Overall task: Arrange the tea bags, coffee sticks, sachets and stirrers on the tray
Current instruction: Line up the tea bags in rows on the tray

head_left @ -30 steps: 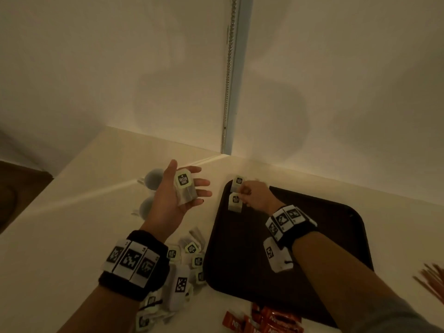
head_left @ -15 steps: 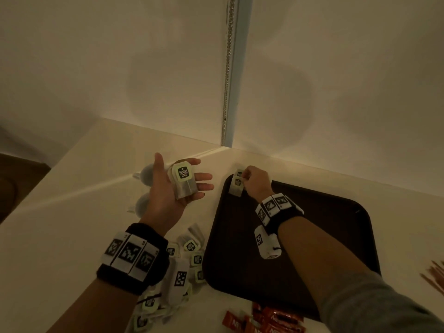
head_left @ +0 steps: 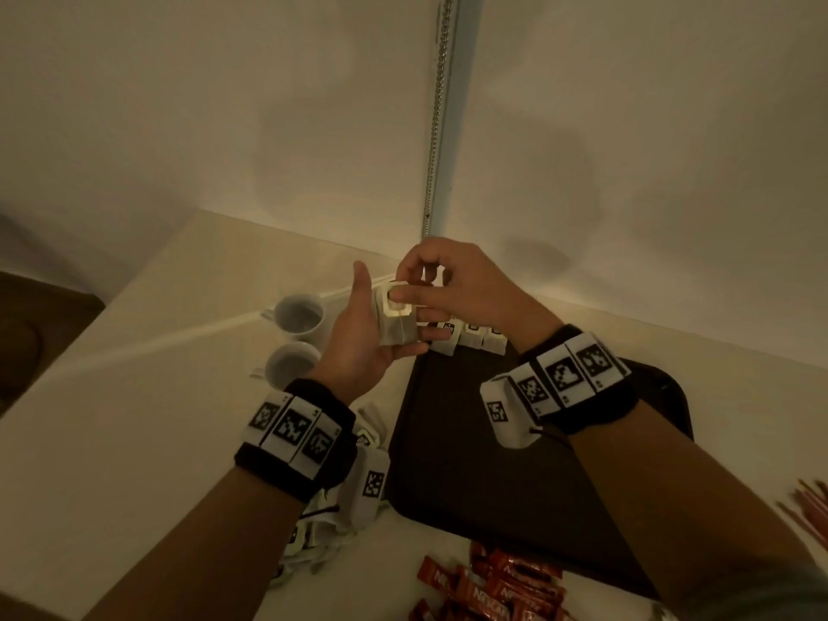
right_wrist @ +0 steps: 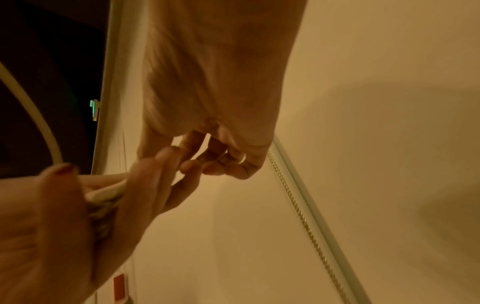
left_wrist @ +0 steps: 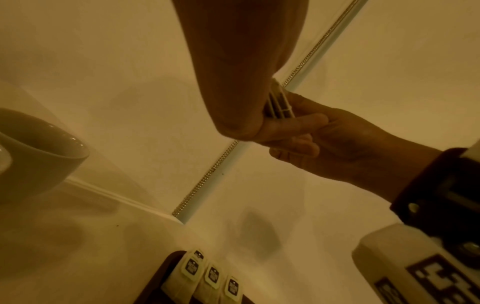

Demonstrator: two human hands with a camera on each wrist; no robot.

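Note:
My left hand (head_left: 372, 338), palm up left of the dark tray (head_left: 493, 463), holds a small stack of tea bags (head_left: 396, 327). My right hand (head_left: 416, 289) reaches over it and pinches the tag of the top tea bag (head_left: 398, 303). Three tea bags (head_left: 470, 336) lie in a row along the tray's far left edge, also seen in the left wrist view as tea bags (left_wrist: 213, 275). The right wrist view shows the stack (right_wrist: 103, 193) against my left hand (right_wrist: 64, 216), thumb beside it.
Two white cups (head_left: 298, 318) stand left of my left hand. A pile of loose tea bags (head_left: 363, 441) lies under my left wrist. Red coffee sticks (head_left: 497, 584) lie in front of the tray, stirrers (head_left: 806, 508) at the right edge. Walls meet just behind.
My right hand has left the tray's far left corner and come across to my left hand, where it now pinches the top tea bag. The left hand has stayed put.

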